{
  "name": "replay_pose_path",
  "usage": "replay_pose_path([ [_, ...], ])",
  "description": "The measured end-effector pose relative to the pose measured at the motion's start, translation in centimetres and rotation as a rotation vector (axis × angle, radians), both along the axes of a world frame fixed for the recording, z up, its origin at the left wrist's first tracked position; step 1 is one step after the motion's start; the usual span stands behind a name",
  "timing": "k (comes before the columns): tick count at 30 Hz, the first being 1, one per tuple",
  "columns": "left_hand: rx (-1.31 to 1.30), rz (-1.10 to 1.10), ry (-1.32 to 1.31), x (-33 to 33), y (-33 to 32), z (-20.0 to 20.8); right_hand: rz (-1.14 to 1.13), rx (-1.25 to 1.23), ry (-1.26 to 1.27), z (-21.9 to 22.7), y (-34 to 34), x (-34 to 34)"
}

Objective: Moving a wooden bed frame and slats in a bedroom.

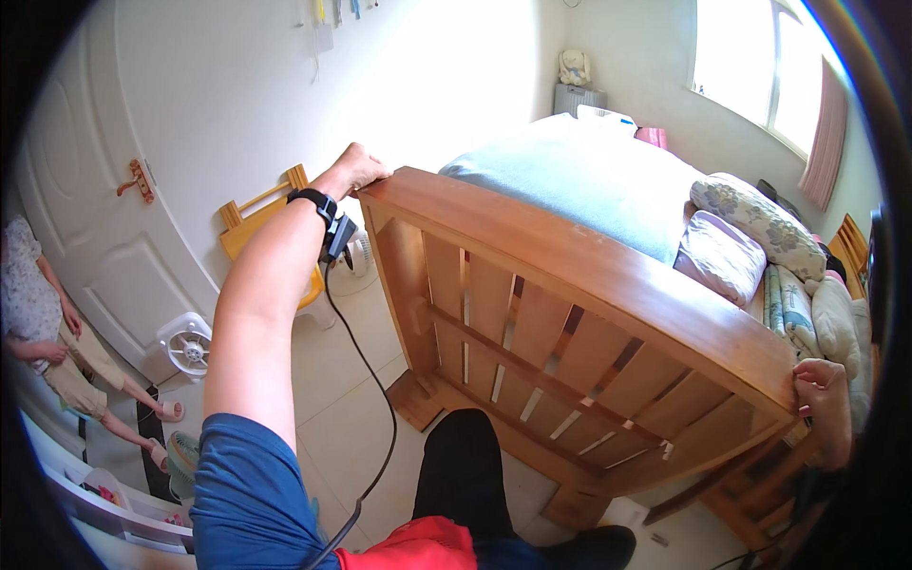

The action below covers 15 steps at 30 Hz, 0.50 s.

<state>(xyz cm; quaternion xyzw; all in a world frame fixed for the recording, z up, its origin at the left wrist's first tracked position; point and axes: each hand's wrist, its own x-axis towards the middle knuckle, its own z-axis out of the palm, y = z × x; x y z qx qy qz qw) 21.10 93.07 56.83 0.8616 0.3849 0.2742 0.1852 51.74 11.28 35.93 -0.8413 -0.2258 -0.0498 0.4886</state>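
A brown slatted wooden frame [579, 252], like part of a bed, stands on its side in front of me. Its wide top board slants from upper left to lower right. My left hand [356, 169] is closed at the board's far left corner, with the thumb side along the edge; a black strap with a small device and a cable circles that wrist. At the opposite end, my right hand [822, 388] has its fingers curled against the board's corner. The undersides of both grips are hidden. My knee in black trousers [464, 456] is close to the slats.
Behind the frame is a bed with a pale blue cover [570, 176] and several pillows. A yellow chair [256, 223] and a fan [356, 252] stand by the wall. At left, a person [43, 294] is near the white door [104, 190] and another fan [187, 350].
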Motion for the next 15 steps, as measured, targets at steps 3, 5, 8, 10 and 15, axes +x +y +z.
replay_pose_path([
  [3,-0.117,0.067,-0.062,0.4,-3.3,0.1,0.035,-0.027,0.083,0.1,0.0,0.0],
  [5,-0.153,0.108,-0.102,0.2,-3.5,-0.1,0.055,-0.021,0.125,0.2,0.1,0.0],
  [8,-0.233,0.127,-0.148,0.1,-3.1,-0.6,0.061,0.008,0.144,0.8,0.9,-0.7],
  [10,-0.260,0.156,-0.224,0.1,-3.3,-1.0,0.049,0.024,0.126,1.3,1.3,-0.9],
  [15,0.190,0.248,-0.046,1.9,-1.8,-1.7,-0.062,-0.152,-0.360,-0.2,1.0,0.0],
])
